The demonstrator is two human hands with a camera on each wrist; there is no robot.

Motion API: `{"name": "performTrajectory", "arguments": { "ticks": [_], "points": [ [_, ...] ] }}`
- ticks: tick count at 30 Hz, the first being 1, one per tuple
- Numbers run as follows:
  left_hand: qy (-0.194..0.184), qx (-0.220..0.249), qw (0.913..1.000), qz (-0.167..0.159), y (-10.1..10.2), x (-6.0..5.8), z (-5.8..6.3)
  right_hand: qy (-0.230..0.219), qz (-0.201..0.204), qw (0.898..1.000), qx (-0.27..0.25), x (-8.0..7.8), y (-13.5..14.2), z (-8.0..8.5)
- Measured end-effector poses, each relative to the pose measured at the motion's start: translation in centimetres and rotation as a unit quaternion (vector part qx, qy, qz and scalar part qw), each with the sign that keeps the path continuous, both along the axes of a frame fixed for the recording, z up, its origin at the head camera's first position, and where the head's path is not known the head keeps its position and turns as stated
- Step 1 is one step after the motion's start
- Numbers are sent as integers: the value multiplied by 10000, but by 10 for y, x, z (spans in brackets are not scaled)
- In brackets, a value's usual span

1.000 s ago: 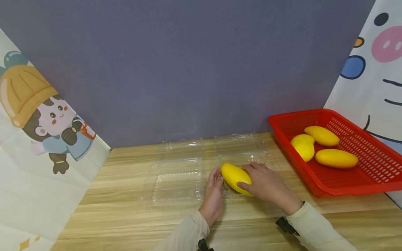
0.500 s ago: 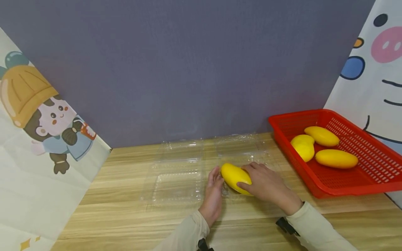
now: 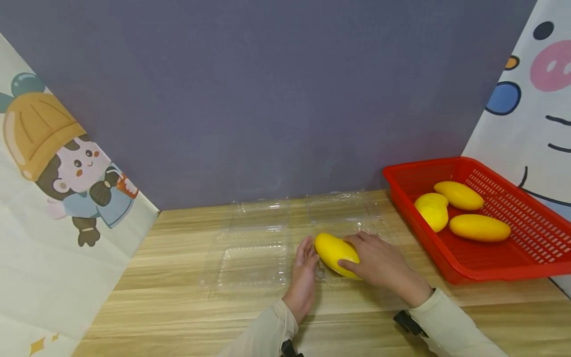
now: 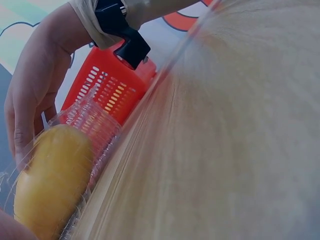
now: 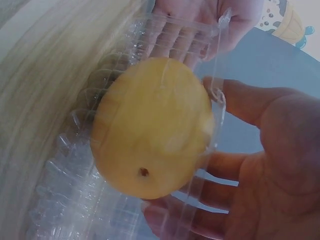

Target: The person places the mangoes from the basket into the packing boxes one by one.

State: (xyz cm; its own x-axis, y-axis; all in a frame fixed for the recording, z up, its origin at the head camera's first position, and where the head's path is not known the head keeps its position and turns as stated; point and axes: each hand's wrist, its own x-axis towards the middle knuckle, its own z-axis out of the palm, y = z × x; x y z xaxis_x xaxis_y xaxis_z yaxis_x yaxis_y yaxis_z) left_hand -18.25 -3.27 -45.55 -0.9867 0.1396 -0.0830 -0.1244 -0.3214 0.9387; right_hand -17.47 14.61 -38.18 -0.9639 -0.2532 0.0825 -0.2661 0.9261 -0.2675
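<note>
A yellow mango point(image 3: 335, 254) lies tilted in the right-hand clear plastic container point(image 3: 341, 206), over its near part. My right hand point(image 3: 379, 260) grips the mango's right end, thumb on the near side and fingers over the far side. In the right wrist view, the mango point(image 5: 152, 127) fills the middle, behind the transparent container wall point(image 5: 75, 185). My left hand point(image 3: 303, 277) stands on edge at the container's left side, fingers extended and touching its wall. In the left wrist view, the right hand point(image 4: 30, 100) reaches down to the mango point(image 4: 55, 180).
A second clear container point(image 3: 254, 265) with its lid folded back lies to the left. At the right stands a red basket point(image 3: 455, 270) with 3 mangoes point(image 3: 479, 228) in it. A grey wall point(image 3: 267, 99) backs the wooden table point(image 3: 169, 307).
Both hands and the mango hold nearly the same place throughout. Only the whole head view has shifted very slightly.
</note>
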Motion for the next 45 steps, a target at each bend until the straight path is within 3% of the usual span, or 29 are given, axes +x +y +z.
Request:
{"name": "performTrajectory", "arguments": {
  "ticks": [7,15,19,23,36,45],
  "points": [
    [4,46,10000,32,-2,1,-4,-129,-153,9995,-232,-1,15,12],
    [110,74,9999,-31,1,-1,-3,147,-546,9977,-384,4,67,49],
    [128,59,9999,-61,2,-1,-4,73,-738,9963,-426,3,88,58],
    [140,61,9998,-82,2,-1,-4,-118,-950,9946,-404,0,104,62],
    [99,110,9999,9,1,-2,-4,-435,-1036,9929,-380,-10,133,60],
    [59,106,9999,-66,-2,-3,-4,-47,-971,9873,-1255,-1,130,76]
  ]
}}
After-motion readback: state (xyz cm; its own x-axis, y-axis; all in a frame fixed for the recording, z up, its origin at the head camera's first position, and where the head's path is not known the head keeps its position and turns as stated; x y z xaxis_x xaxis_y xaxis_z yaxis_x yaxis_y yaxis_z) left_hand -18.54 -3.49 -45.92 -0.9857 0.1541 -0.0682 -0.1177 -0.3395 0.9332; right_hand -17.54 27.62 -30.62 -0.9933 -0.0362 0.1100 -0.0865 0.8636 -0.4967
